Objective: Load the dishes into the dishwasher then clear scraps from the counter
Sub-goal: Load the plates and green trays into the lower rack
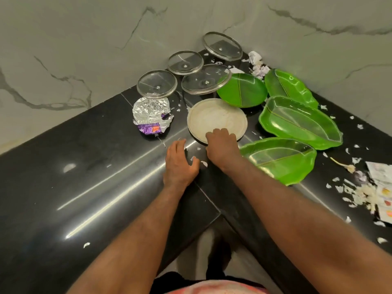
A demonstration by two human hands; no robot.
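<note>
The white plate [217, 119] lies flat on the black desk [84, 166], just above the middle of the frame. The right hand [222, 148] is on the plate's near rim with its fingers bent over the edge onto the plate's face; the thumb is hidden. The left hand [180, 164] rests palm down on the desk just left of the right one, fingers loosely spread and holding nothing.

A green round plate [241, 90] sits tilted just above and right of the white plate. Three green leaf-shaped dishes [299, 122] run down the right of centre, each beside or overlapping the next, and the lowest is just beside the right wrist. Four glass lids [157, 83] stand propped in the corner against the marble wall [63, 49] at upper centre. The rim of one lid overlaps the green round plate.

A torn foil wrapper [150, 115] with a purple patch lies left of the white plate, below the leftmost lid. Small white scraps [347, 192] dot the desk, thickest at the right edge. There they lie around a garlic piece [350, 167] and some printed sachets [381, 187]. Crumpled paper [257, 64] sits in the far corner, above the leaf-shaped dishes.
</note>
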